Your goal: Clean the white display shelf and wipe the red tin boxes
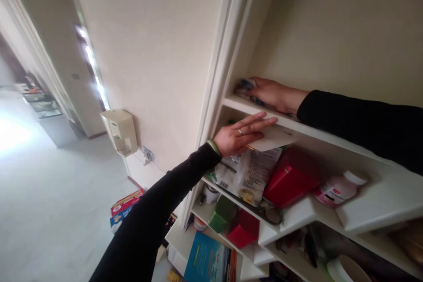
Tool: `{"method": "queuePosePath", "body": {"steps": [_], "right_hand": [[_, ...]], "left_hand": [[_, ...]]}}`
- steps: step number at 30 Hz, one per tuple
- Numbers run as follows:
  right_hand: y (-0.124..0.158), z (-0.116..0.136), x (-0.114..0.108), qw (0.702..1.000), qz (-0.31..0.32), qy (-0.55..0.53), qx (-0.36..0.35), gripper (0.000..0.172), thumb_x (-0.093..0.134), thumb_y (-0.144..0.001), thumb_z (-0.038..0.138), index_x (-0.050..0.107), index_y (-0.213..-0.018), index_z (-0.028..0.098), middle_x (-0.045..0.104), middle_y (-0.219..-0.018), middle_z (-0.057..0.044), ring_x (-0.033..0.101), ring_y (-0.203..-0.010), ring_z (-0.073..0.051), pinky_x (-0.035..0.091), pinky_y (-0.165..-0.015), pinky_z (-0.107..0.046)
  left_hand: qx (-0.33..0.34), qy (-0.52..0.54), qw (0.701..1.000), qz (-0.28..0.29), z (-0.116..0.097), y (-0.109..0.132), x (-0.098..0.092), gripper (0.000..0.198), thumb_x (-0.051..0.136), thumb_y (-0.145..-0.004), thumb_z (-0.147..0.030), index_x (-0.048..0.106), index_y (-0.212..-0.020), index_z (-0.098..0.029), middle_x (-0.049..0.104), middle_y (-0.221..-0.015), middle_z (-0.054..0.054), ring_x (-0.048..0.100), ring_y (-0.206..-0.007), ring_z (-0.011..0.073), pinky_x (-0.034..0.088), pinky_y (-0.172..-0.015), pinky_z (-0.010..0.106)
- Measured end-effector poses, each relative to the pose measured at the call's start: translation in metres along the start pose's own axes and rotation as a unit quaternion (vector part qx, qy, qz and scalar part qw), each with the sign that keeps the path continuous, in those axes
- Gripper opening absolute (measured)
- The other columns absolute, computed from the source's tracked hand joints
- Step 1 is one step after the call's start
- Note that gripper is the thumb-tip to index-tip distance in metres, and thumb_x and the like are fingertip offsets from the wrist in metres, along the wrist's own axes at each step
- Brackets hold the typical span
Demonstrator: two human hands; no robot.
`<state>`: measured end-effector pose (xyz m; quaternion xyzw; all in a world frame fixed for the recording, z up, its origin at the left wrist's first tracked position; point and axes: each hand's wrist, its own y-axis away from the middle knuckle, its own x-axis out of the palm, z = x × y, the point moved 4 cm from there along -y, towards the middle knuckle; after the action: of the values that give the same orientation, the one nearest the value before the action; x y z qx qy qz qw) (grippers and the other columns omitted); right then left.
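Note:
My right hand (272, 94) reaches into the left corner of the upper shelf (236, 102), its fingers closed on a crumpled blue-and-white cloth (246, 87) that is smeared by motion. Just below, my left hand (239, 135) lies with outstretched fingers at the shelf's front edge; a ring and a green bangle are on it. A white flat sheet (274, 139) shows beneath its fingers, and I cannot tell whether the hand touches it. Printed plastic packets (259, 172) and a red canister (292, 176) stand in the compartment below that hand.
A pink bottle with a white cap (342, 187) is to the right. Lower down are a green box (222, 214), a red box (243, 228) and blue books (205, 260). A cream dispenser (120, 132) hangs on the wall; colourful cartons (124, 207) stand on the floor.

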<state>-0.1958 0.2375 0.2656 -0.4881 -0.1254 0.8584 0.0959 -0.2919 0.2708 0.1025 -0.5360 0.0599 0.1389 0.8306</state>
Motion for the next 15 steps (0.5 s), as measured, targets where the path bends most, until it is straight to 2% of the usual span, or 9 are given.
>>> {"method": "queuePosePath", "body": {"steps": [6,10,13,15], "right_hand": [[0.017,0.01,0.004,0.999,-0.003,-0.025,-0.03,0.033,0.052,-0.1,0.012,0.072,-0.125,0.018,0.08,-0.13,-0.009,0.068,-0.107,-0.017,0.053,-0.091,-0.025],[0.019,0.012,0.008,0.996,-0.026,-0.067,-0.053,0.025,0.058,-0.093,0.009,0.073,-0.107,0.023,0.078,-0.105,-0.002,0.068,-0.097,-0.019,0.055,-0.091,-0.029],[0.022,0.016,0.009,0.99,-0.018,-0.118,-0.076,0.022,0.062,-0.092,0.01,0.073,-0.103,0.024,0.074,-0.095,0.0,0.067,-0.092,-0.019,0.055,-0.088,-0.03],[0.028,0.02,0.01,0.983,-0.013,-0.172,-0.07,0.024,0.059,-0.091,0.005,0.072,-0.098,0.024,0.072,-0.089,0.001,0.065,-0.087,-0.017,0.055,-0.083,-0.027]], "left_hand": [[-0.044,-0.049,0.995,0.07,-0.008,0.002,0.006,0.029,0.054,-0.114,-0.015,0.079,-0.128,-0.019,0.06,-0.176,0.007,0.03,-0.179,0.0267,0.056,-0.138,0.052],[-0.054,-0.055,0.996,0.036,-0.019,0.002,0.006,0.031,0.051,-0.113,-0.01,0.081,-0.122,-0.013,0.064,-0.173,0.011,0.023,-0.181,0.0259,0.057,-0.137,0.05],[-0.078,-0.081,0.993,0.029,-0.029,0.002,0.009,0.035,0.048,-0.111,-0.008,0.082,-0.118,-0.013,0.065,-0.171,0.014,0.031,-0.179,0.0288,0.062,-0.131,0.052],[-0.11,-0.097,0.988,0.048,-0.033,0.002,0.011,0.035,0.05,-0.111,-0.01,0.082,-0.122,-0.016,0.065,-0.171,0.013,0.039,-0.177,0.031,0.065,-0.127,0.052]]}}
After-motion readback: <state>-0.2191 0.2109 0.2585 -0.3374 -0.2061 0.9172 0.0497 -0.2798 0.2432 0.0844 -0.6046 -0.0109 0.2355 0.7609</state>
